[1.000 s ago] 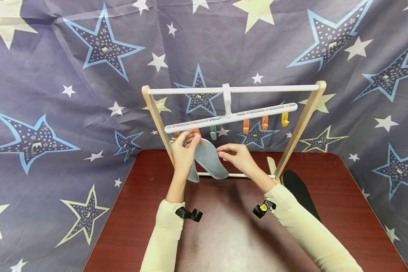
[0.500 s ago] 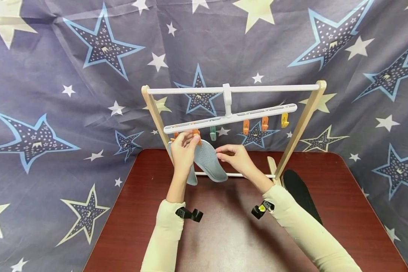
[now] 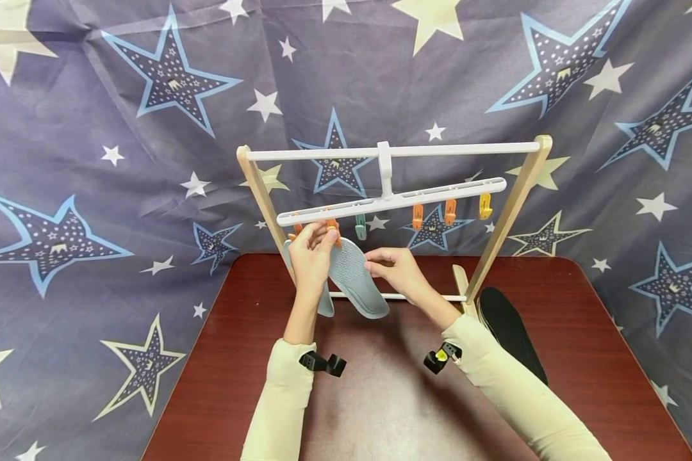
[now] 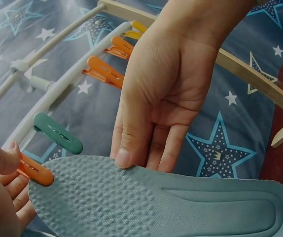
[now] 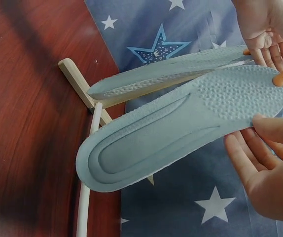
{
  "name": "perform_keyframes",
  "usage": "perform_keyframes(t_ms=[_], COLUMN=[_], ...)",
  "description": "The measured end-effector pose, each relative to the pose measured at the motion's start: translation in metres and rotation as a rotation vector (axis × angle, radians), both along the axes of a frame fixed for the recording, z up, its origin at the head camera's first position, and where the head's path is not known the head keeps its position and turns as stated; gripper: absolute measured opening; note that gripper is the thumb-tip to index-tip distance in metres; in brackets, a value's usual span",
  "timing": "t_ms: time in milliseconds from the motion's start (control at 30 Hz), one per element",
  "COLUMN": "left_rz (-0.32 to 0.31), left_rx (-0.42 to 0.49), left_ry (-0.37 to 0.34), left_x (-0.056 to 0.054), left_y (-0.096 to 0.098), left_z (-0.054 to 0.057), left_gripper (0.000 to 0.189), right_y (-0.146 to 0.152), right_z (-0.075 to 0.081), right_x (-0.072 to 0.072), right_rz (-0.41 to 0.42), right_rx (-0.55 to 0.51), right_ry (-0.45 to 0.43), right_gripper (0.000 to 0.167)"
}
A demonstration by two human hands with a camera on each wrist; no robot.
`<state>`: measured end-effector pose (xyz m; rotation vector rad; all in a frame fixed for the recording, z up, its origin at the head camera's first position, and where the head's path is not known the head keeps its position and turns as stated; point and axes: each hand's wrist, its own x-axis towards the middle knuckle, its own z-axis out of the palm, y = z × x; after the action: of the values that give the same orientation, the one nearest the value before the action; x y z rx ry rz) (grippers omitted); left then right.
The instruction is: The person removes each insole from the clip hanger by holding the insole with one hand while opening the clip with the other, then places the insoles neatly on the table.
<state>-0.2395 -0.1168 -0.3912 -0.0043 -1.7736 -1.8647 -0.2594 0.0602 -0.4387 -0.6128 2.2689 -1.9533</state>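
A grey-blue insole [image 5: 146, 143] hangs toe up, its toe end in the jaws of an orange clothes peg [image 4: 38, 172]. My left hand [image 3: 311, 261] pinches that peg between thumb and fingers, just under the white clip hanger [image 3: 386, 202]. With thumb and fingertips, my right hand [image 3: 400, 272] grips the insole's side edge near its textured front part. Behind, a matching insole [image 5: 171, 71] hangs from the hanger's left end, partly hidden by my left hand in the head view.
The hanger hooks over the top bar [image 3: 467, 150] of a wooden-sided rack and tilts down to the left. Along it hang a green peg [image 3: 361, 226], more orange pegs and a yellow peg [image 3: 484, 206]. A black insole-shaped piece [image 3: 510, 333] lies on the table at right.
My right hand has shifted slightly left along the insole's edge. The insole's heel end swings a little lower. My left hand stays at the orange peg.
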Motion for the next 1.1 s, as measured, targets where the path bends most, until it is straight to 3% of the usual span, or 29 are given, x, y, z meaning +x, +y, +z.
perform_keyframes(t_ms=[1100], left_rz=[0.069], left_rx=[-0.02], left_ry=[0.029], left_x=[-0.0022], left_y=[0.0073], left_z=[-0.0054], left_gripper=[0.018], right_y=[-0.0014], right_z=[-0.0017], right_x=[0.0071], right_rz=[-0.044], right_rx=[-0.019], right_ry=[-0.029], right_gripper=[0.021])
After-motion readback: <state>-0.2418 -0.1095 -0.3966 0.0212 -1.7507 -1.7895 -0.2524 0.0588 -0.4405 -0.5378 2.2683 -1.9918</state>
